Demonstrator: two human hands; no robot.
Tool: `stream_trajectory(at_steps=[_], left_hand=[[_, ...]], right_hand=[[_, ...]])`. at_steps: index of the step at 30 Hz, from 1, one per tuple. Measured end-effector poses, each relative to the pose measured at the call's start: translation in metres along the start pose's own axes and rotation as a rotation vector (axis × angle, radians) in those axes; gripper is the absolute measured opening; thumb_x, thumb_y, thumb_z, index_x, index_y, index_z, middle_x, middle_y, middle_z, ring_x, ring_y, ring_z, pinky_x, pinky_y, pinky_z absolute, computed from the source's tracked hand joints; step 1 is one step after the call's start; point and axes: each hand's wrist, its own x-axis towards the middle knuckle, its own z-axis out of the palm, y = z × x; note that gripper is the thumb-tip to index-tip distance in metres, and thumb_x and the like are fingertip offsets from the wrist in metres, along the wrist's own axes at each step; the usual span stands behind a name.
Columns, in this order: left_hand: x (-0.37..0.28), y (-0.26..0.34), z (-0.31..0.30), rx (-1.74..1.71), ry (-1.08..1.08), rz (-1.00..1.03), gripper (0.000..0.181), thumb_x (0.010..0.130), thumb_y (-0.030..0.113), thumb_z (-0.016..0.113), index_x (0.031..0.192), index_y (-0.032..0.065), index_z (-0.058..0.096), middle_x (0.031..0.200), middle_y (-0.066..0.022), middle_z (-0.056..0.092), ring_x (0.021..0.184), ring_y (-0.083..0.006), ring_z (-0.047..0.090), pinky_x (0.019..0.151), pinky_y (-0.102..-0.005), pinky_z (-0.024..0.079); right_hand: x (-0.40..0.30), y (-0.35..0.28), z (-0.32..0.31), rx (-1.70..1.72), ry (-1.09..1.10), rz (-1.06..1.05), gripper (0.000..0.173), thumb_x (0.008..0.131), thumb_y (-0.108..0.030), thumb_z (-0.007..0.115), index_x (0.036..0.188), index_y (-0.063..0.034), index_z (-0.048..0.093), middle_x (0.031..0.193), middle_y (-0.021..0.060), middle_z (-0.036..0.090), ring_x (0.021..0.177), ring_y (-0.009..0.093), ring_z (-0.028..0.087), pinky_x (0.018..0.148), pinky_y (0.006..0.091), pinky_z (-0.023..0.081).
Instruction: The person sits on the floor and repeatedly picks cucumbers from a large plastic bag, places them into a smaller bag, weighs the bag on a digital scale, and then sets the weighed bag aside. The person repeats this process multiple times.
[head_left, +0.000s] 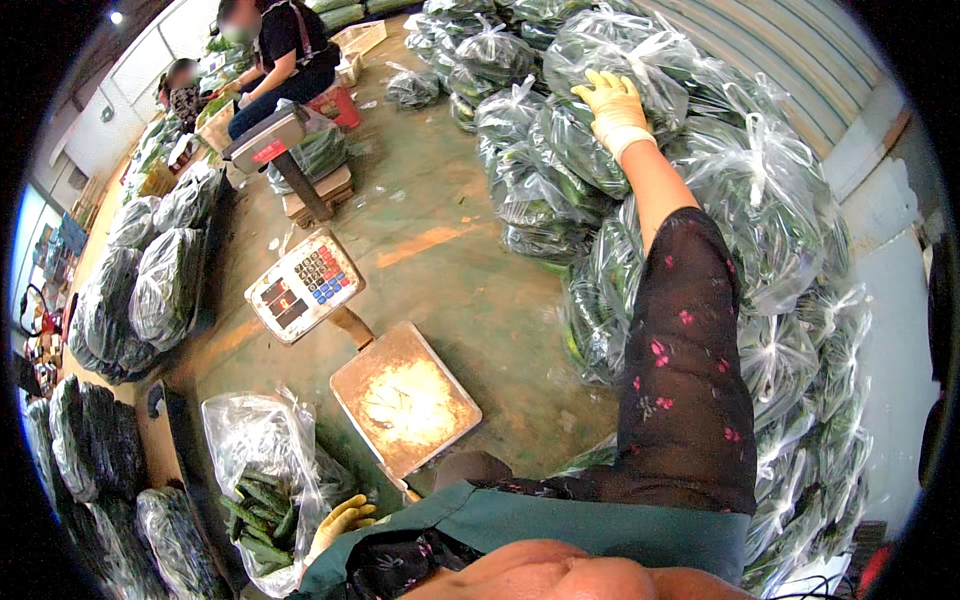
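Observation:
My right hand (619, 112), in a yellow glove, is stretched far out over a pile of tied clear plastic bags of cucumbers. Its fingers are spread against the side of a large bag (570, 56) near the top, without closing on it. Low at the left is my left hand (343, 519), also gloved, beside an open plastic bag (251, 427) of loose cucumbers (262, 517). Whether it grips anything cannot be made out. Between my hands stands a platform scale (409, 397) with a bare, worn plate and a lit keypad display (304, 285).
Filled bags are stacked along the corrugated wall (750, 45) at right. More long bags (169, 285) lie on the left. A second scale (266, 139) stands ahead, with a seated person (281, 67) and another person (184, 94) behind it among vegetables.

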Motion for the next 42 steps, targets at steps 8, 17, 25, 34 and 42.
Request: stream_trajectory(at_steps=[8, 17, 25, 34, 42], left_hand=[[0.03, 0.02, -0.001, 0.168, -0.126, 0.04, 0.04, 0.099, 0.017, 0.056, 0.136, 0.0036, 0.051, 0.122, -0.0114, 0.064, 0.099, -0.0194, 0.064, 0.089, -0.0314, 0.051], [0.046, 0.054, 0.026, 0.437, -0.229, 0.169, 0.042, 0.096, 0.019, 0.061, 0.134, 0.0018, 0.053, 0.115, -0.0078, 0.067, 0.094, -0.0149, 0.064, 0.088, -0.0278, 0.051], [0.013, 0.049, -0.017, 0.529, -0.125, 0.136, 0.038, 0.1, 0.019, 0.053, 0.134, 0.0021, 0.052, 0.119, -0.012, 0.065, 0.098, -0.0193, 0.064, 0.086, -0.0312, 0.051], [0.033, 0.043, 0.044, 0.54, -0.158, 0.143, 0.039, 0.097, 0.019, 0.059, 0.132, 0.0035, 0.055, 0.115, -0.0072, 0.068, 0.093, -0.0161, 0.065, 0.084, -0.0283, 0.051], [0.011, 0.014, 0.001, 0.435, -0.132, 0.112, 0.038, 0.098, 0.019, 0.058, 0.132, 0.0014, 0.055, 0.111, -0.0106, 0.069, 0.089, -0.017, 0.067, 0.082, -0.0273, 0.052]], right_hand=[[-0.078, 0.04, -0.097, -0.105, -0.53, 0.578, 0.092, 0.066, -0.041, 0.084, 0.142, -0.0219, 0.037, 0.146, 0.0019, 0.045, 0.137, 0.029, 0.039, 0.108, 0.0571, 0.031], [-0.154, 0.11, -0.122, -0.051, -0.276, 0.533, 0.065, 0.08, -0.053, 0.07, 0.135, -0.0225, 0.055, 0.129, 0.0045, 0.063, 0.124, 0.025, 0.055, 0.106, 0.0443, 0.039], [-0.196, 0.185, -0.115, 0.316, -0.263, 0.456, 0.065, 0.081, -0.057, 0.066, 0.137, -0.0256, 0.056, 0.143, 0.0059, 0.052, 0.127, 0.029, 0.052, 0.106, 0.039, 0.04], [-0.193, 0.166, -0.12, 0.249, -0.245, 0.382, 0.075, 0.075, -0.053, 0.072, 0.14, -0.0234, 0.052, 0.139, 0.0054, 0.056, 0.126, 0.031, 0.053, 0.105, 0.0451, 0.039], [-0.171, 0.13, -0.148, 0.033, -0.412, 0.461, 0.061, 0.075, -0.048, 0.073, 0.128, -0.02, 0.059, 0.13, 0.0076, 0.062, 0.123, 0.028, 0.056, 0.1, 0.0514, 0.04]])
